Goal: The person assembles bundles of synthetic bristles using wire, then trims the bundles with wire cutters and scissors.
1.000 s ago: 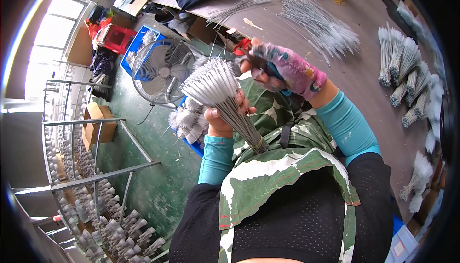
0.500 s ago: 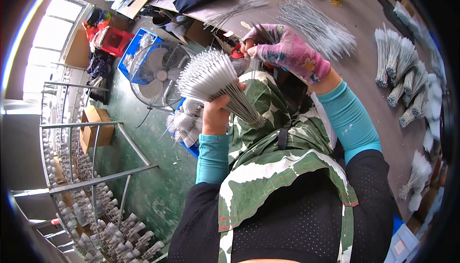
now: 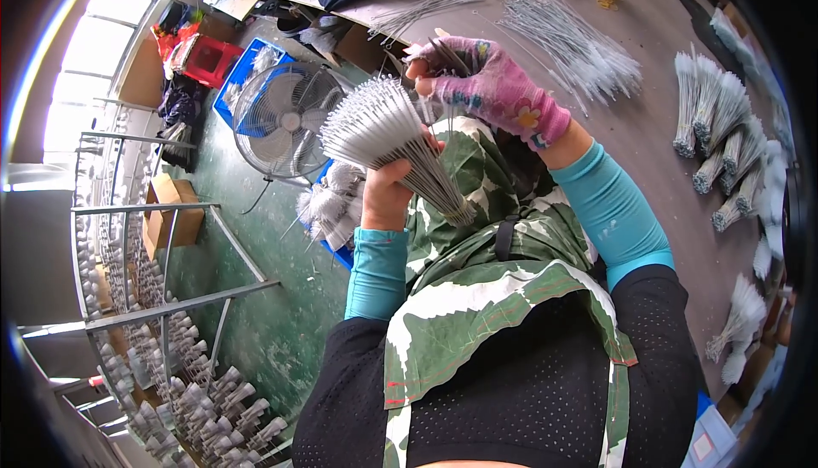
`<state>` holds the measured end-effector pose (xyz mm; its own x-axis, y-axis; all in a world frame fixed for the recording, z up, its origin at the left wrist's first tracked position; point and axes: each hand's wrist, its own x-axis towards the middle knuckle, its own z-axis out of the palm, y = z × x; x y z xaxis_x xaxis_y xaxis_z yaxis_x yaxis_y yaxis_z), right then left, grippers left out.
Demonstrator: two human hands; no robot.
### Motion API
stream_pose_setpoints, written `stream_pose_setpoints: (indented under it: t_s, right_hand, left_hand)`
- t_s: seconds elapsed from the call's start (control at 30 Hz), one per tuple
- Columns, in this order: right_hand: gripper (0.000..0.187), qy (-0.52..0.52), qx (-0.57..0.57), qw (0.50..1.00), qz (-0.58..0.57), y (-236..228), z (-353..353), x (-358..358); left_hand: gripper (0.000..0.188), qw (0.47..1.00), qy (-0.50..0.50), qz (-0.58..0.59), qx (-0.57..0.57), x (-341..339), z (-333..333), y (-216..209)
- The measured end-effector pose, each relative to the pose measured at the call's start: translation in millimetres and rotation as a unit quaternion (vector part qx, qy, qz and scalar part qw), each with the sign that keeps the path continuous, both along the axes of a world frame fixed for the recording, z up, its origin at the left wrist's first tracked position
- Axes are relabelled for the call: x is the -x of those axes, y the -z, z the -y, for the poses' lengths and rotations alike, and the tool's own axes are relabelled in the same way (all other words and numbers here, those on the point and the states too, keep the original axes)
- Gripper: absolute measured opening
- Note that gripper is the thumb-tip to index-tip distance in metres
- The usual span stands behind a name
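My left hand point(image 3: 388, 193) is closed around a thick bundle of thin wire brushes point(image 3: 368, 127). Their white bristle ends fan out up and to the left, and the bare grey wire stems gather to a point over my lap. My right hand point(image 3: 498, 84), in a pink flowered fingerless glove, is bent just above the bundle's right side. Tucked in its grip is a dark, pointed metal tool point(image 3: 458, 57), its kind partly hidden. The fingertips pinch together close to the bristles; whether they also hold a thin brush there I cannot make out.
Loose wire brushes point(image 3: 567, 37) lie spread on the brown table point(image 3: 656, 187), with tied bundles point(image 3: 720, 118) at its right. On the left are a standing fan point(image 3: 290, 120), a blue crate point(image 3: 243, 84), a cardboard box point(image 3: 173, 216) and a metal rack point(image 3: 183, 308) near many brushes.
My right hand has moved left and slightly down, bringing its fingertips close to the bristle ends. The bundle in my left hand has hardly moved.
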<state>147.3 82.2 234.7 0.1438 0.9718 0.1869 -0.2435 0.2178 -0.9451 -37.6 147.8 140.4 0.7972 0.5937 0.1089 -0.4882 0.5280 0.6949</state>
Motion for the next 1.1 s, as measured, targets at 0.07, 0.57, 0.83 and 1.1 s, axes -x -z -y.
stream_pose_setpoints:
  t_s: [0.07, 0.57, 0.83, 1.1]
  right_hand:
    - [0.024, 0.007, 0.001, 1.000, 0.019, -0.5, -2.3, -0.7]
    - [0.016, 0.094, 0.063, 0.992, 0.054, 0.5, -30.4, 0.9]
    - [0.027, 0.057, 0.045, 0.988, 0.138, 16.1, -26.8, -6.1]
    - [0.027, -0.030, 0.188, 0.977, -0.100, 5.3, 41.3, 27.4]
  left_hand:
    - [0.058, 1.000, 0.003, 0.001, 0.002, 1.3, -0.8, 0.7]
    - [0.053, 0.995, 0.040, 0.075, 0.048, 6.8, -16.4, 0.4]
    - [0.052, 1.000, 0.026, 0.011, 0.012, 7.8, -14.0, 10.5]
    - [0.053, 1.000, 0.019, 0.009, 0.006, 9.3, -10.9, 12.0]
